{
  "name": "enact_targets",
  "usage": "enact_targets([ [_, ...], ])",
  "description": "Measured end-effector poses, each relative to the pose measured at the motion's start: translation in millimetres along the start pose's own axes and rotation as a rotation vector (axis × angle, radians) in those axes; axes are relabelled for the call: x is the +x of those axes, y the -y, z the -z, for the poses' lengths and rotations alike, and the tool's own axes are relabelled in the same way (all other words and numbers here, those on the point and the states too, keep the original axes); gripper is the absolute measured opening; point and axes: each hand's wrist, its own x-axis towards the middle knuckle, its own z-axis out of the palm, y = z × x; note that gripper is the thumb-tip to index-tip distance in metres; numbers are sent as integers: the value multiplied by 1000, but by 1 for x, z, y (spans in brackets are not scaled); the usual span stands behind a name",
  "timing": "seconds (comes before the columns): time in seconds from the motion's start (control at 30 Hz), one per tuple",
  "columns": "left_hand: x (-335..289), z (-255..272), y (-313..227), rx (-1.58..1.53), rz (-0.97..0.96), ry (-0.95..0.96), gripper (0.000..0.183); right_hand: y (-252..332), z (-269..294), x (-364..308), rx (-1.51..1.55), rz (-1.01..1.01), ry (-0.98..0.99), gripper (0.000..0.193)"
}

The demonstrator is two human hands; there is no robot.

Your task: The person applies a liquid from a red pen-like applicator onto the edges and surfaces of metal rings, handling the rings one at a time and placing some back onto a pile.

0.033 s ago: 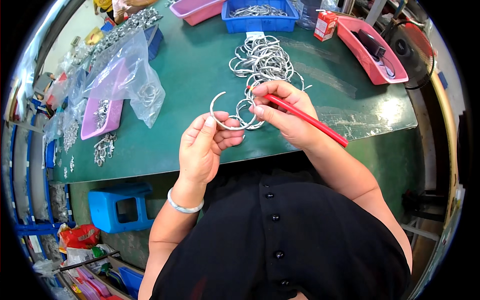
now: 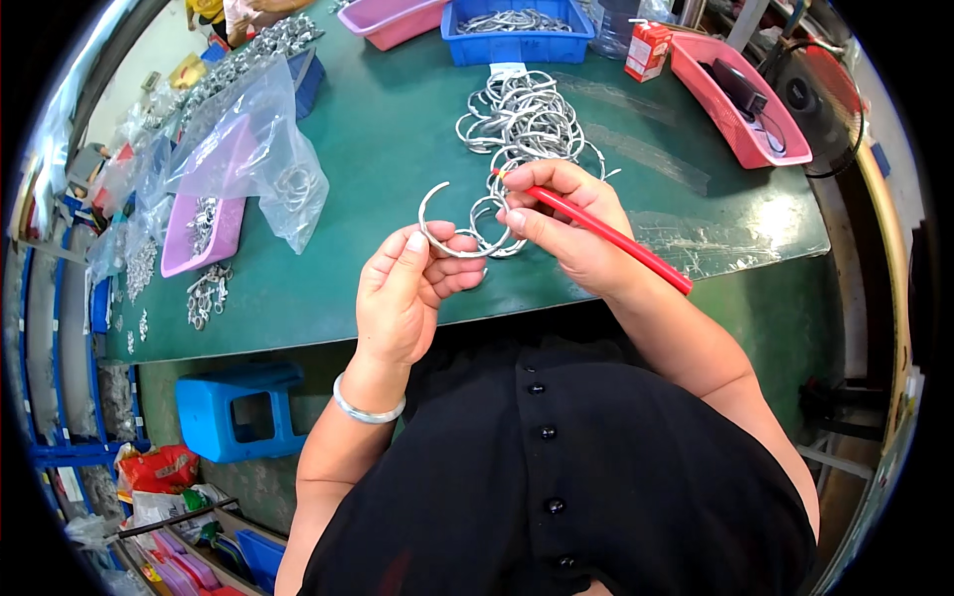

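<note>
An open, C-shaped silver metal ring (image 2: pixel 424 212) is pinched between the thumb and fingers of my left hand (image 2: pixel 405 283), its gap toward the upper right. My right hand (image 2: pixel 561 214) is closed around a slim red pen-like stick (image 2: pixel 626 243); the stick's tip points at the far left, its thick end lies over my wrist. My right thumb and fingertips also reach the ring's right side; whether they grip it is hard to tell. Just beyond my fingers, more loose silver rings (image 2: pixel 487 214) lie on the table, trailing from a tangled heap of rings (image 2: pixel 527 114).
The green table (image 2: pixel 388 149) holds a blue tray of metal pieces (image 2: pixel 517 48), a pink tray (image 2: pixel 740 114) with a black device, and a red carton (image 2: pixel 648 52). At left are a clear plastic bag (image 2: pixel 288 184), a pink basket (image 2: pixel 179 258) and small metal parts. A blue stool (image 2: pixel 214 422) stands below.
</note>
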Motion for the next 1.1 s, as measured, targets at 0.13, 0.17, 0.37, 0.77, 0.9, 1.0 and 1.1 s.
enact_targets([
  [0.13, 0, 2, 0, -9, 13, 2, 27, -1, 0, 0, -32, 37, 19, 22],
  [0.17, 0, 2, 1, -10, 13, -2, 27, -1, 0, 0, -31, 41, 23, 21],
  [0.37, 0, 3, 2, 32, 7, -16, 28, -3, 0, -2, -127, 135, 36, 23],
  [0.77, 0, 10, 14, 222, -139, -82, 25, 5, -1, -4, -746, 733, 164, 29],
  [0.9, 0, 10, 15, 264, -206, -82, 24, 5, -1, -3, -710, 718, 154, 30],
  [1.0, 0, 12, 16, 298, -258, -70, 23, 5, 0, -4, -704, 698, 157, 31],
  [1.1, 1, 13, 17, 298, -275, -66, 22, 6, 0, -4, -690, 684, 152, 31],
])
